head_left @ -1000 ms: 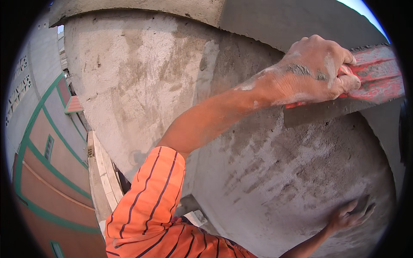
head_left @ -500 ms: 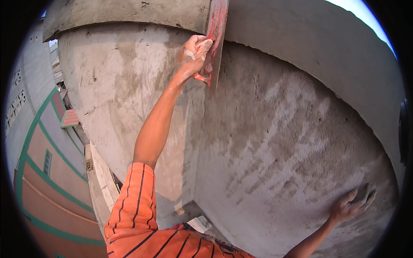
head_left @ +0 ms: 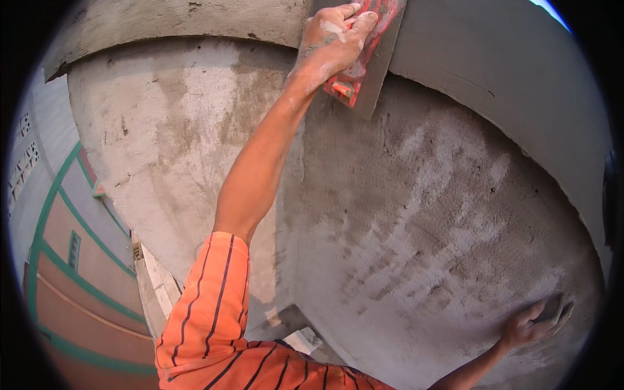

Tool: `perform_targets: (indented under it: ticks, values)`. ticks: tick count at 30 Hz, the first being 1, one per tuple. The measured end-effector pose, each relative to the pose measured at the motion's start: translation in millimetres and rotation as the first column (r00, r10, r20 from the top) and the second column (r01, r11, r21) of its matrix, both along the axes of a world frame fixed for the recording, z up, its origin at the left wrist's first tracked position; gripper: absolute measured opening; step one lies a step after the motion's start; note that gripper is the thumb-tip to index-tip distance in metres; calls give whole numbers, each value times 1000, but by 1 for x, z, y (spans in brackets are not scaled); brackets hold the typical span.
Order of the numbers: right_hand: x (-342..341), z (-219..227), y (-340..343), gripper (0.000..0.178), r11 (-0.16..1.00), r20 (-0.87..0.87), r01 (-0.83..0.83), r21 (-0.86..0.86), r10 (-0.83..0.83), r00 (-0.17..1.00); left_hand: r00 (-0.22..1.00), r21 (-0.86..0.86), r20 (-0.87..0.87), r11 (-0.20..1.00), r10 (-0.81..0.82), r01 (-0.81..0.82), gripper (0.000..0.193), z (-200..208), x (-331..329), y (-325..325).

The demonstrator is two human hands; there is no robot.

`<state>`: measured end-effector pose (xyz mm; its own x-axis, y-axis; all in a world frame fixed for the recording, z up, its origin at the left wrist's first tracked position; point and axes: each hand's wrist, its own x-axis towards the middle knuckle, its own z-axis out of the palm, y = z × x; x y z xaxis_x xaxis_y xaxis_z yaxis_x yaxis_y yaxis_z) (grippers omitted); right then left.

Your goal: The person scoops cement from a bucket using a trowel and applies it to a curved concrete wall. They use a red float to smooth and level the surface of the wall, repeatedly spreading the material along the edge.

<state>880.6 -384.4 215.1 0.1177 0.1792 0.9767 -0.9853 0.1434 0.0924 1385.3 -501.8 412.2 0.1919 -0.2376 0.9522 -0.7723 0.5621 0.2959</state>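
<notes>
My left hand (head_left: 335,39), smeared with pale plaster, is closed around the handle of a red plastering float (head_left: 369,65). The float's long grey blade lies at the inner corner, by the lower edge of the smooth grey plaster band (head_left: 481,58) on the right wall. Part of the float runs out of the top of the view. Low on the right, my right hand (head_left: 532,325) rests with fingers apart against the rough, patchy lower wall (head_left: 416,208), holding nothing.
A second plaster band (head_left: 182,21) with a ragged lower edge crosses the left wall (head_left: 162,123). Below, pale boards (head_left: 159,276) and a light block (head_left: 303,340) lie near the corner's foot. Beyond, at far left, stands a building (head_left: 84,286) with green trim.
My left hand and the float have shifted right and slightly up, and more of the float's red back shows. My right hand stays at nearly the same spot on the wall.
</notes>
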Motion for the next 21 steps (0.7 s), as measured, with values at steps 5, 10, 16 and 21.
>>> perform_targets:
  ticks: [5, 10, 16, 21]
  values:
    - [-5, 2, -1, 41, 1000, -8, 16, 4, -16, 1000, 999, -5, -33, 999, -34, 34, 56, -54, 50, -19]
    - [-3, 2, -2, 41, 1000, -41, -23, -9, 22, 999, 990, 201, -136, 980, 26, 2, 58, 6, -8, 16]
    - [-2, 1, -2, 42, 1000, -3, 10, -9, -10, 1000, 993, 33, -102, 997, -67, 70, 54, -31, 41, -11]
    - [-8, -3, -4, 42, 1000, -17, 9, -30, -9, 1000, 1000, 20, -28, 1000, 14, -13, 61, -16, -8, 10]
